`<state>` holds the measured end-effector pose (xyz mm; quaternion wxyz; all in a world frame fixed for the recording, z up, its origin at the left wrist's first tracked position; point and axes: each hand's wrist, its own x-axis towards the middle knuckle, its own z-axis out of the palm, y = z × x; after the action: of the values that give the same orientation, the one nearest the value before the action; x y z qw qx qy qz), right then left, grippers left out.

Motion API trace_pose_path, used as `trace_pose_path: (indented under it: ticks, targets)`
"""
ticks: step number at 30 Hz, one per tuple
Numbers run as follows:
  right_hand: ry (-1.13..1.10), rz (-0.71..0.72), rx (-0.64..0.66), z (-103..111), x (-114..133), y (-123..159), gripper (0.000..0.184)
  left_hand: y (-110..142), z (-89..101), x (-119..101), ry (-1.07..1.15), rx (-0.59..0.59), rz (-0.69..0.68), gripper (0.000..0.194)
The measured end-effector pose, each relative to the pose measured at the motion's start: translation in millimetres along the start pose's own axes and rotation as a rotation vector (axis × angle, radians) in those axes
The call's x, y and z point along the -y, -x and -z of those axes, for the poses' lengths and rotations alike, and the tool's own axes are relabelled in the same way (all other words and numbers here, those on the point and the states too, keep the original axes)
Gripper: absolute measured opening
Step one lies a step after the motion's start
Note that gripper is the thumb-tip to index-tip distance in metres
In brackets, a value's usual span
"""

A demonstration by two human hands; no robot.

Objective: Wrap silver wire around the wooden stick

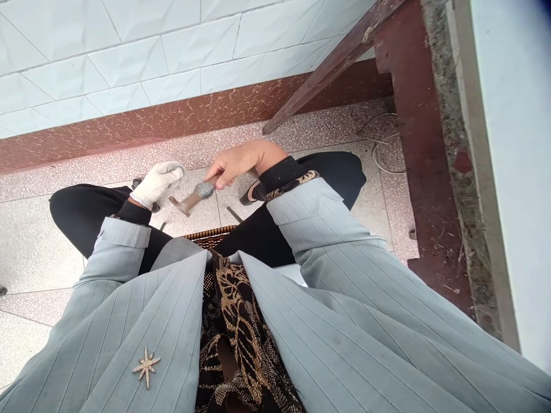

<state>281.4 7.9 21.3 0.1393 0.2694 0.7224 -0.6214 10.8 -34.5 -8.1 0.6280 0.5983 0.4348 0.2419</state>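
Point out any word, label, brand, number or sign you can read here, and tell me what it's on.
No readable text anywhere.
Dark item beside the gloved left hand: a pale mark, too small to tell whether it is lettering.
Tool in the right hand: no lettering can be made out; its end is blurred.
Jacket: a star-shaped brooch, no writing.

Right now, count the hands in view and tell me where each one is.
2. The left hand, in a white knit glove, is by the far end of the wrapped tool; the bare right hand grips its near end.
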Motion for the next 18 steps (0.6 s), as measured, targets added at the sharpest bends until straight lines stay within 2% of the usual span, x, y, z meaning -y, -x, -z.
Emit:
trace_pose_path:
  ticks: [1, 3, 4, 6, 13, 16, 18]
  targets:
    - [-0.093, 0.126, -0.092, 0.1, -1.8, 0.3, 0.025, -0.9, 0.0, 1.0, 0.026, -0.028, -0.019, 0.029]
    - [-0.304, 0.361, -0.375, 0.6, -6.9, -1.6, 0.027, -2.5, -0.8, 2.3, 0.068, -0.068, -0.052, 0.03]
    - [-0.4, 0.444, -0.497, 1.1, -9.8, -3.6, 0.027, -2.9, -1.7, 2.4, 0.084, -0.067, -0.058, 0.031]
    - [-0.525, 0.507, -0.633, 2.1, -14.6, -8.8, 0.026, -3.1, -3.9, 1.9, 0.092, -0.035, -0.047, 0.03]
    - [-0.473, 0.208, -0.821, 0.7, -10.8, -17.2, 0.02, -2.9, -5.8, 3.0, -0.037, -0.045, 0.021, 0.022]
    - [-0.428, 0.078, -0.916, 0.8, -9.0, -20.2, 0.016, -2.3, -6.4, 3.6, -0.113, 0.01, 0.053, 0.02]
    - [-0.323, -0.035, -0.953, 0.9, -9.4, -23.0, 0.01, -1.4, -7.9, 3.5, -0.152, 0.061, 0.107, 0.02]
